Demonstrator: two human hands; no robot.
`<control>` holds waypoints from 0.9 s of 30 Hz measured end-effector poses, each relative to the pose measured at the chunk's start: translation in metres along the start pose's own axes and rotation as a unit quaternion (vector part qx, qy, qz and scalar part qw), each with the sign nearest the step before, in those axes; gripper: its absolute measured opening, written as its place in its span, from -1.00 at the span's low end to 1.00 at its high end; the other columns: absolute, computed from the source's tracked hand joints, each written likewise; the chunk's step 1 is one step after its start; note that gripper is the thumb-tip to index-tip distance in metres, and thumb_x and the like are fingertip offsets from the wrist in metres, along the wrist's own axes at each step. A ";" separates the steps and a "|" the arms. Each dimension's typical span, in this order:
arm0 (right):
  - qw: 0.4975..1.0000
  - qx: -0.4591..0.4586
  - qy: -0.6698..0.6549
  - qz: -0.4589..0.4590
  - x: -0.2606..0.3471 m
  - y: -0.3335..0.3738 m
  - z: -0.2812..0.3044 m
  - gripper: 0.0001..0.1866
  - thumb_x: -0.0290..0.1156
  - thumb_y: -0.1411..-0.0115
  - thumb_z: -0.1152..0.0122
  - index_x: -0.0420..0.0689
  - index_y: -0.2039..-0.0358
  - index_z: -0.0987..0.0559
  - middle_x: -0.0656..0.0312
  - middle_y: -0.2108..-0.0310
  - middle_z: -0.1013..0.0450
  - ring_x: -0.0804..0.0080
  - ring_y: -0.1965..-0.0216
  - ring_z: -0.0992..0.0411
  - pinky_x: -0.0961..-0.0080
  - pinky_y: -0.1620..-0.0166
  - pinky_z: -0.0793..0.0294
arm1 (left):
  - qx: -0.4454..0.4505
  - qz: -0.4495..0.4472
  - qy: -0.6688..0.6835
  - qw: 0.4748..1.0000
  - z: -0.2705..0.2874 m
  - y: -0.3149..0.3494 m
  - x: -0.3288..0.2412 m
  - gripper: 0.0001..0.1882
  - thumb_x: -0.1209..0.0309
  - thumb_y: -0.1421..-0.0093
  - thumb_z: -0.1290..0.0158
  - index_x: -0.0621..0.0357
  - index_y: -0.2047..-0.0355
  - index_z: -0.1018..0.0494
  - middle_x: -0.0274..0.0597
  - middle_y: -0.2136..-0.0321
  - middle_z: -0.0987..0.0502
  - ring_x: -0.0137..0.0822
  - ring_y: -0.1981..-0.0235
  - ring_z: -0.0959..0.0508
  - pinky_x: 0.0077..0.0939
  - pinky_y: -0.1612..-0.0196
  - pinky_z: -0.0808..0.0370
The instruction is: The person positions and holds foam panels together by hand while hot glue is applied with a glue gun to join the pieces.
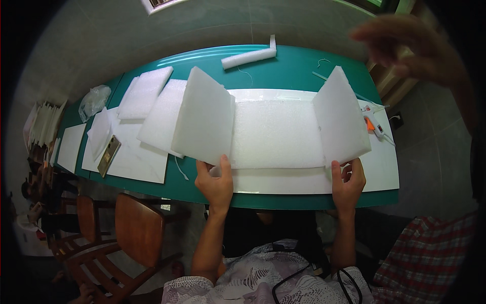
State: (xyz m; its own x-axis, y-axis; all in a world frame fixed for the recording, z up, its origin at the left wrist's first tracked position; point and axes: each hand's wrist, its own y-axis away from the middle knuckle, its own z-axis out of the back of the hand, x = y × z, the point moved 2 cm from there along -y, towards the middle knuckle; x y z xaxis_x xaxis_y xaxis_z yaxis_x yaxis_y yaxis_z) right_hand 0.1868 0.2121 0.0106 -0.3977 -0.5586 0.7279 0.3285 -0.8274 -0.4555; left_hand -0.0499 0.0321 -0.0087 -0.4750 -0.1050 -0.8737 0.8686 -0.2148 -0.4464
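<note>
In front of me stands a U-shaped white foam piece (277,134), with a flat middle panel and two side panels raised at its left and right ends. My left hand (215,185) grips the lower front corner by the left panel, thumb on the near side. My right hand (348,185) holds the matching corner by the right panel, its fingers curled around the outside. The foam piece is over a white board (283,181) on the green table. Just right of the foam lies a white and orange glue gun (373,123).
Loose foam sheets (147,93) and a phone (109,156) lie on the left. Farther off are a clear plastic bag (94,103) and an L-shaped foam strip (248,58). Another person's hand (410,48) hovers at upper right. Wooden chairs (136,228) stand at lower left.
</note>
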 end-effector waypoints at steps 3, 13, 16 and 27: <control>1.000 -0.009 0.004 0.001 0.005 -0.006 -0.002 -0.71 -0.31 -0.13 -0.34 -0.24 0.35 -0.46 0.20 0.52 -0.36 0.43 0.58 -0.20 0.45 0.50 -0.23 | 0.020 -0.015 -0.064 0.998 -0.002 0.000 -0.005 -0.72 0.50 -0.14 -0.19 0.43 0.19 -0.44 0.01 0.39 -0.59 -0.18 0.37 -0.63 -0.36 0.27 -0.56; 0.999 -0.014 0.051 -0.006 0.008 -0.011 -0.010 -0.70 -0.28 -0.13 -0.35 -0.25 0.38 -0.48 0.17 0.61 -0.36 0.40 0.62 -0.24 0.43 0.53 -0.26 | 0.018 -0.070 -0.101 0.992 -0.006 0.002 -0.003 -0.81 0.51 -0.06 -0.24 0.37 0.39 -0.48 -0.06 0.59 -0.51 -0.23 0.62 -0.52 -0.41 0.57 -0.48; 0.999 -0.020 0.043 0.004 0.011 -0.012 -0.009 -0.71 -0.29 -0.14 -0.34 -0.26 0.38 -0.49 0.16 0.60 -0.39 0.40 0.62 -0.26 0.43 0.52 -0.29 | 0.019 -0.096 -0.110 0.989 -0.007 0.000 -0.008 -0.81 0.51 -0.06 -0.25 0.37 0.42 -0.46 -0.08 0.63 -0.49 -0.27 0.66 -0.51 -0.44 0.61 -0.46; 0.999 -0.012 0.047 0.008 0.014 -0.011 -0.009 -0.74 -0.33 -0.15 -0.31 -0.27 0.33 -0.52 0.12 0.56 -0.44 0.38 0.62 -0.28 0.43 0.50 -0.32 | 0.037 -0.128 -0.147 0.980 -0.005 0.001 -0.005 -0.74 0.49 -0.04 -0.27 0.34 0.36 -0.43 -0.12 0.62 -0.46 -0.25 0.67 -0.46 -0.39 0.57 -0.45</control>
State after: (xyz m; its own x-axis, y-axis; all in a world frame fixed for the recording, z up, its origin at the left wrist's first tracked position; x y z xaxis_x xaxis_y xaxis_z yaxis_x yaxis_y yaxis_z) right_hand 0.1702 0.2129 0.0212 -0.4715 -0.5732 0.6702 0.3154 -0.8193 -0.4788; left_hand -0.0457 0.0369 -0.0061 -0.7055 -0.3118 -0.6364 0.7083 -0.3386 -0.6194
